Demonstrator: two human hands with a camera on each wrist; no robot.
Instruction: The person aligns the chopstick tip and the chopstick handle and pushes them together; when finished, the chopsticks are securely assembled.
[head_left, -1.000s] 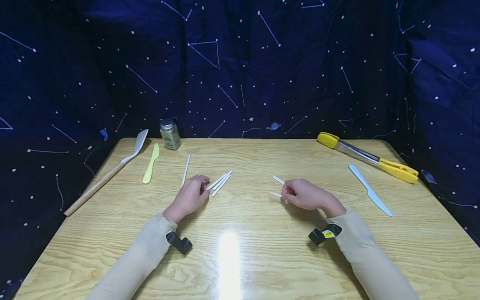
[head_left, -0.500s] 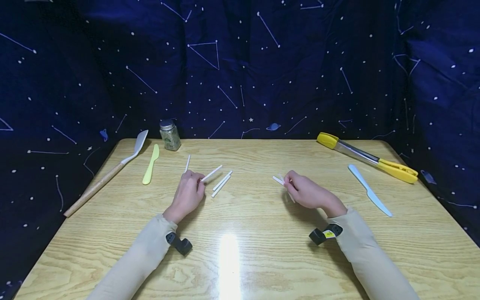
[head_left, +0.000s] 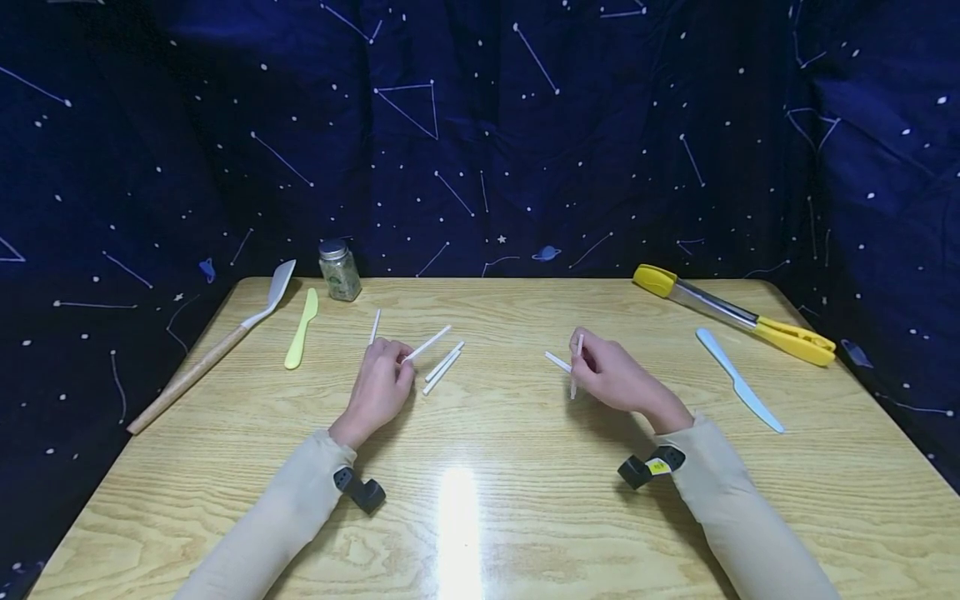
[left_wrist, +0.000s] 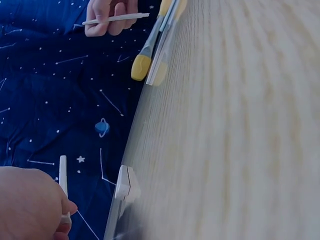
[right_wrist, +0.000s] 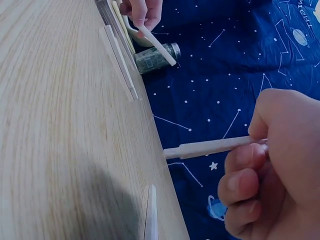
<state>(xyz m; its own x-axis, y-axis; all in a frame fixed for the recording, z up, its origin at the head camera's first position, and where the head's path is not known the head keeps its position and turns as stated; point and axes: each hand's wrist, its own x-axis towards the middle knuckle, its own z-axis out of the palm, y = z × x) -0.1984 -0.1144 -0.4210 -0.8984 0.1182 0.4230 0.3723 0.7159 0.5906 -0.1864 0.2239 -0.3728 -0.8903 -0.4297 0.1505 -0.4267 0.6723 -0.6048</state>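
My left hand [head_left: 375, 385] pinches a short white stick [head_left: 430, 342] between thumb and fingers, its free end pointing away to the right. Two similar white sticks [head_left: 445, 367] lie side by side on the table just right of that hand. Another white stick [head_left: 375, 323] shows beyond its knuckles, partly hidden. My right hand [head_left: 617, 377] pinches a white stick [right_wrist: 215, 146] that has a narrower tip; in the head view it stands nearly upright. One more white stick [head_left: 557, 361] lies on the table by the right fingers, its near end covered.
On the left of the wooden table [head_left: 510, 467] lie a wood-handled spatula [head_left: 225, 342] and a yellow plastic knife [head_left: 302, 333], with a spice jar [head_left: 341, 271] behind. To the right are yellow tongs [head_left: 731, 312] and a light blue plastic knife [head_left: 738, 379]. A starry curtain [head_left: 480, 167] hangs behind.
My left hand has lifted one stick from the group of three and drawn it slightly left. In my right hand the stick has turned from pointing left to nearly upright.
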